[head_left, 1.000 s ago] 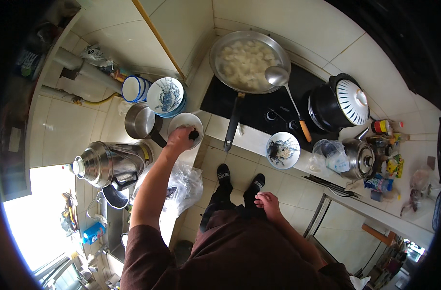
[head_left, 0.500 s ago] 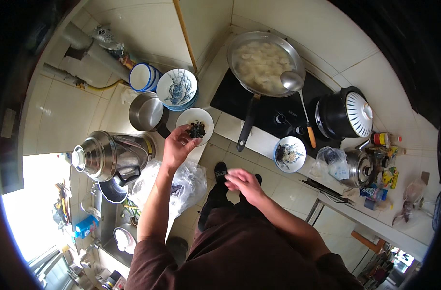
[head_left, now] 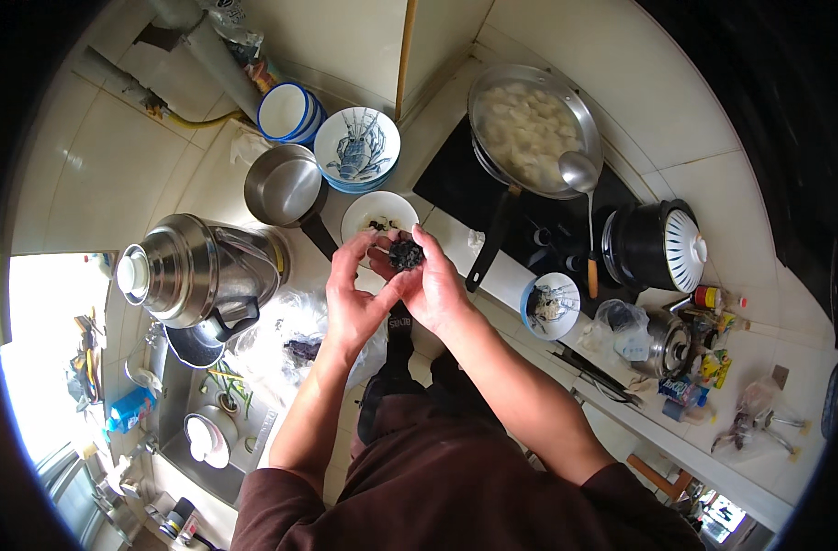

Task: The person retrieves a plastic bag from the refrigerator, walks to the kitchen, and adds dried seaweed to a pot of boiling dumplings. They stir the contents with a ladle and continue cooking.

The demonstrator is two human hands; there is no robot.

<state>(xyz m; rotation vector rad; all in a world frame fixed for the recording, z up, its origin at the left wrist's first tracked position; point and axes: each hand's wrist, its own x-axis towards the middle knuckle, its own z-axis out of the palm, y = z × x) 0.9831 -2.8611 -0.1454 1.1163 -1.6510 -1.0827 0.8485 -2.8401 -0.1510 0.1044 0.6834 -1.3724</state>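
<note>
Both hands raised together above counter's front edge, over white plate (head_left: pixel 379 213). Left hand (head_left: pixel 356 296) and right hand (head_left: pixel 434 283) half-curled, fingertips pinching dark crinkly clump (head_left: pixel 406 253) between them; plate beneath likely catches bits. Steel saucepan (head_left: pixel 285 186) just left of plate, pan of pale food (head_left: pixel 533 129) on hob toward back edge.

Single head-worn fisheye view, straight down and close over the kitchen counter (head_left: pixel 492 275), edges bowed.
</note>
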